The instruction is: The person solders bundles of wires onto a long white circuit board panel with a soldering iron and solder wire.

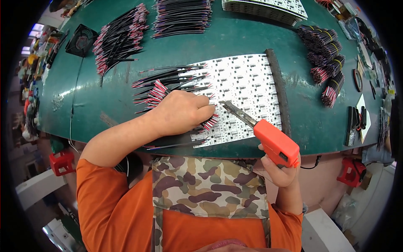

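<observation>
My left hand (181,112) is closed around a bundle of short black-sleeved wires (156,95) with red and white ends. Its thumb and forefinger press together over a white circuit board panel (247,84) covered in rows of small dark parts. My right hand (279,173) grips a red soldering gun (277,143), whose dark metal tip points left, close to the left fingertips. Whether the tip touches the board I cannot tell. Several loose wires (168,77) lie along the panel's left side, their ends reaching onto it. The left fingertips are partly hidden.
On the green table (105,96) a dark bar (278,90) runs along the panel's right edge. Farther back are wire piles (121,38), (182,17) and stacked panels (264,10). Tied wire bundles (325,54) lie at the right. A black fan (82,40) stands far left.
</observation>
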`<state>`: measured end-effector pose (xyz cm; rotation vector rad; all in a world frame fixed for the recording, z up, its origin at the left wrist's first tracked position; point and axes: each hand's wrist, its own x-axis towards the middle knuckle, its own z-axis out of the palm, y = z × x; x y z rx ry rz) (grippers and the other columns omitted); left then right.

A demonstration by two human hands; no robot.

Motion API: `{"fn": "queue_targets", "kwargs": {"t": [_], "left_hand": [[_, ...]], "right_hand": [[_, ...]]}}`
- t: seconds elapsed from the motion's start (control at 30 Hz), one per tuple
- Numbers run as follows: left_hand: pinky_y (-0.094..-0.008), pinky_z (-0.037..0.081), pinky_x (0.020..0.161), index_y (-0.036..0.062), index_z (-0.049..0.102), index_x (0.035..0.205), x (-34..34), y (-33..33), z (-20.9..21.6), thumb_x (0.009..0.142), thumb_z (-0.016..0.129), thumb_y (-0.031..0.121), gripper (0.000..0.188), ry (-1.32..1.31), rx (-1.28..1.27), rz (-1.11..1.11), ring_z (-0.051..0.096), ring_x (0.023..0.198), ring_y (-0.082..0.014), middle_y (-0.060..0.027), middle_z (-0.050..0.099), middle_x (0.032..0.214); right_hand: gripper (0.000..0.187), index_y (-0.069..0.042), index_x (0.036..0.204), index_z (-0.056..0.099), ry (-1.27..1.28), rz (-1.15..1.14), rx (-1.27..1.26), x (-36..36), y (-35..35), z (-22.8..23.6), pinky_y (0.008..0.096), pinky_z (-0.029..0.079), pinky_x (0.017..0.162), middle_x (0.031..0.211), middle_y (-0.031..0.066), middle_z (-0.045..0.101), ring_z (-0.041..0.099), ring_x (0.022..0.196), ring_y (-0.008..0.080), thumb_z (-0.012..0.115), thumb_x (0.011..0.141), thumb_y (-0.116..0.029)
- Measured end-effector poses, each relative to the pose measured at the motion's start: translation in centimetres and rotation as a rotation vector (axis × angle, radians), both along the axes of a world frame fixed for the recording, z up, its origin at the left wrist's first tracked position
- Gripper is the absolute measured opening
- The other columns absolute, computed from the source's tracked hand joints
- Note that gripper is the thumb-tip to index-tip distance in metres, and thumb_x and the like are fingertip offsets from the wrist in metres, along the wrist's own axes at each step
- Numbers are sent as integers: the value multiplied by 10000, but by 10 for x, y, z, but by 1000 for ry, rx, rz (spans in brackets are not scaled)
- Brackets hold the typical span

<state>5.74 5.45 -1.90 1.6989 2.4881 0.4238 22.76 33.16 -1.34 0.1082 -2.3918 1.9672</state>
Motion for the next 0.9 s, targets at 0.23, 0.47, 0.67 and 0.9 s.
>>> {"fn": "queue_targets", "kwargs": {"t": [0.23,0.47,0.67,0.9], "left_hand": [[-393,531,585,64,582,861,0,0,1,759,625,137,133,-3,22,-5,647,682,-266,-70,571,762],[-405,511,552,56,654,993,-2,0,-2,691,676,97,306,-21,60,-13,636,673,-265,-60,573,744],[-410,521,578,57,650,991,-2,0,-1,675,681,95,319,-39,4,-1,643,711,-275,-64,582,757],[-411,541,618,68,594,859,-2,0,2,761,623,139,125,-50,-30,3,662,736,-288,-88,600,796]], "right_hand": [[292,61,1060,647,-26,23,60,-8,-4,7,300,529,747,942,134,703,661,795,174,652,779,-20],[440,79,1173,610,12,102,172,-6,3,4,329,541,778,1025,176,687,695,833,257,708,762,-43],[438,73,1165,610,119,116,272,-7,5,2,369,549,834,1096,212,682,706,932,328,715,755,-39],[434,70,1151,616,44,71,218,-8,3,7,376,550,836,1120,221,675,699,952,350,718,744,-42]]}}
